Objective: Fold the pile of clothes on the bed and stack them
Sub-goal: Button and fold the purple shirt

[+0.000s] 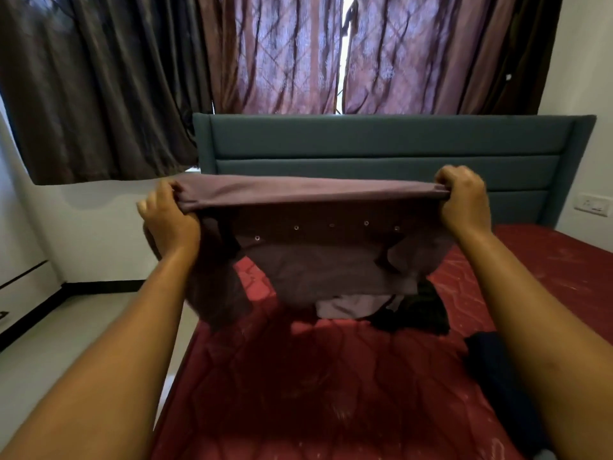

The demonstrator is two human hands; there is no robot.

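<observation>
Head view: a dusky mauve buttoned shirt (318, 257) hangs in the air above a red quilted mattress (331, 376), stretched between the left hand (169, 214) and the right hand (464, 200), each with its fingers (447, 179) curled tight on the folded top edge. Beneath it on the bed lie a pale lilac garment (345, 305) touching a crumpled black garment (421, 310), with a dark navy cloth (491, 366) nearer the right forearm. Behind stands a teal padded headboard (381, 144) under long brown-purple curtains (275, 54). A white wall socket (592, 204) sits at the right, pale floor tiles (66, 333) at the left.
</observation>
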